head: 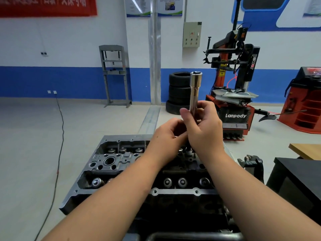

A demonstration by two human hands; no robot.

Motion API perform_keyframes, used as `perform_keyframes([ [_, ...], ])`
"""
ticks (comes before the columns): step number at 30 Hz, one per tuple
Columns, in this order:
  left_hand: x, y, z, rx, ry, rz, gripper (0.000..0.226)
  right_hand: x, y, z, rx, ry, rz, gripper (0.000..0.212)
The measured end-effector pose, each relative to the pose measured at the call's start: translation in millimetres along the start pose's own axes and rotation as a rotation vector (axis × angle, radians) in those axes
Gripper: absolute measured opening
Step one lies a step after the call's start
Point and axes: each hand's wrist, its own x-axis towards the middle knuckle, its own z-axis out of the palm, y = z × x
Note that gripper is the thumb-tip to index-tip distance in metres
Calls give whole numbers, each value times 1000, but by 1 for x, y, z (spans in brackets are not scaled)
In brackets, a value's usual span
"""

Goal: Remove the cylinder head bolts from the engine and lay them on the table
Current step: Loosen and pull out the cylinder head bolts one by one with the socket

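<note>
A stack of black tyres (178,93) is seen against the blue-banded wall, just beside a red-and-black tyre changer (233,94) marked "Lanpody". A grey shop press frame (114,75) is noted further left, with a black cable (59,136) trailed across the floor. A red banner (46,6) and a beige control box (192,34) are mounted on the wall.

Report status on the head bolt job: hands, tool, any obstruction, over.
Right hand grips long chrome socket, upright above cylinder head. Left hand curled at its base. No loose bolt visible. Nothing obstructing.
</note>
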Motion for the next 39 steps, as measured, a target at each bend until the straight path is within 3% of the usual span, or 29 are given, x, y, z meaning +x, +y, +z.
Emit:
perform_keyframes([
  [3, 1, 2, 2, -19, 26, 4, 10, 1, -2, -1, 1, 1, 7, 10],
  [6, 4, 5, -1, -218, 62, -73, 37, 0, -5, 1, 13, -54, 4, 12],
  [8, 4, 4, -2, -253, 43, -65, 33, -1, -4, 2, -12, -66, -21, 15],
  [10, 2, 2, -1, -180, -31, -3, 16, 0, -2, 1, -80, -37, -71, 13],
  [12, 1, 2, 1, -42, -104, 41, 17, 1, 0, 0, -113, 21, -91, 14],
  [18, 0, 2, 1, 156, -73, 37, 12, 0, -2, 1, -93, 72, -86, 24],
  [24, 0, 3, 4, 116, -68, 46, 24, 0, 1, 2, -44, -14, -41, 4],
  [32, -1, 4, 1, -37, -69, 65, 21, -1, -2, 3, -89, -79, -32, 18],
  [35, 0, 3, 1, -65, -71, 83, 15, -1, -2, 2, -95, -73, -29, 10],
  [39, 2, 4, 1, -63, -70, 123, 32, -2, -2, 2, -96, -83, -29, 11],
])
